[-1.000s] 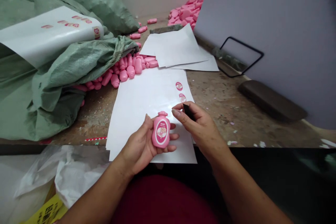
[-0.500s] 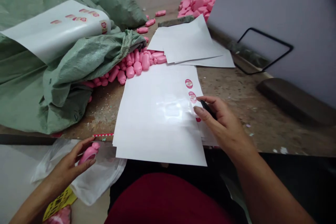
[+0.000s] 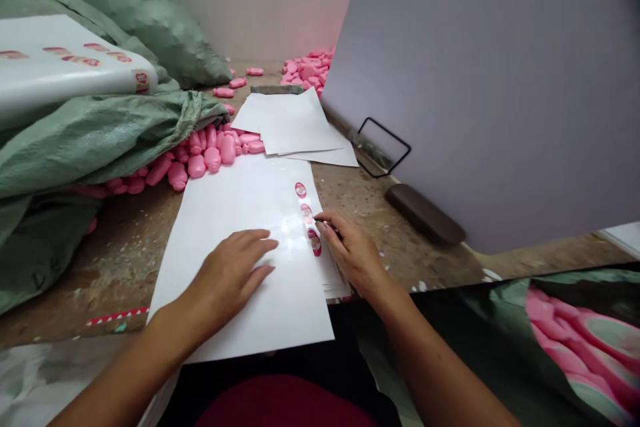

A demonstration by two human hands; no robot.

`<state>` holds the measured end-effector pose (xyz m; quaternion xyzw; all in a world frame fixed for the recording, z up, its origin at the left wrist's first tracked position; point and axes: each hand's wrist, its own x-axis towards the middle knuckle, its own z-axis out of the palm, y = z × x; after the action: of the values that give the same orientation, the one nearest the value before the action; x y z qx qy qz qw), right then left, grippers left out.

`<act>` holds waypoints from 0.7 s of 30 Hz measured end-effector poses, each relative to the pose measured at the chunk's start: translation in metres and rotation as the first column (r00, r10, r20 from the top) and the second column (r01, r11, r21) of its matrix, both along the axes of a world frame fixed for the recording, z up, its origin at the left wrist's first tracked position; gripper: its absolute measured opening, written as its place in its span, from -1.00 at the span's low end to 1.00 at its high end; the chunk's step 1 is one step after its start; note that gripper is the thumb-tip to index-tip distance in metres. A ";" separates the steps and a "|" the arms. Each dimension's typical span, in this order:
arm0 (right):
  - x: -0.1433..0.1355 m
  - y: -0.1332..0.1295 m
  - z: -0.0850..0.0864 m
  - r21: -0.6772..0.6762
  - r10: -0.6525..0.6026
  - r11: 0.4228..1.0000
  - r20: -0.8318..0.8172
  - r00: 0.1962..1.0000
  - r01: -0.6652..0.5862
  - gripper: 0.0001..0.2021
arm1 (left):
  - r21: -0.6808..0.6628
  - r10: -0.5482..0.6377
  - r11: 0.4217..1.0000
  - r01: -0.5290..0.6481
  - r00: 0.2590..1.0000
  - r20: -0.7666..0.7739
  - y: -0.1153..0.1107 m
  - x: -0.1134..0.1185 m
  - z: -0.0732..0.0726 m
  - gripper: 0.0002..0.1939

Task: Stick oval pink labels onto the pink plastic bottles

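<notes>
A white sticker sheet lies on a stack of sheets at the table's front edge. Near its right edge run several oval pink labels. My left hand rests over the sheet, fingers stretched out and holding nothing. Pinched in my right hand is a slim black tool, its tip at the middle label. The tool's exact kind is hidden by my fingers. Small pink bottles lie heaped just behind the sheet.
A green woven sack spills bottles at the left. More white sheets lie behind. To the right stand a grey panel, a black wire frame and a dark block. Pink bottles fill a sack at lower right.
My left hand has let go of a pink bottle at the lower left and moved onto the sheet. My right hand stays by the labels with the black tool. The view has turned right.
</notes>
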<state>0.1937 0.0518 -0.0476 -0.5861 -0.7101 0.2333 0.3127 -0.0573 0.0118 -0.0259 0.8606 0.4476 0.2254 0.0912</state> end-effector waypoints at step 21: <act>0.013 0.007 -0.013 -0.175 -0.140 0.979 -0.234 0.962 0.100 -0.53 | 0.314 -0.081 0.941 0.125 0.986 -0.149 -0.068 -0.038 -0.099 -0.33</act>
<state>0.2065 0.0586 -0.0609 -0.6184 -0.6078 0.3410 0.3631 -0.0949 -0.0564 -0.1248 0.8992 0.3643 0.2321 -0.0690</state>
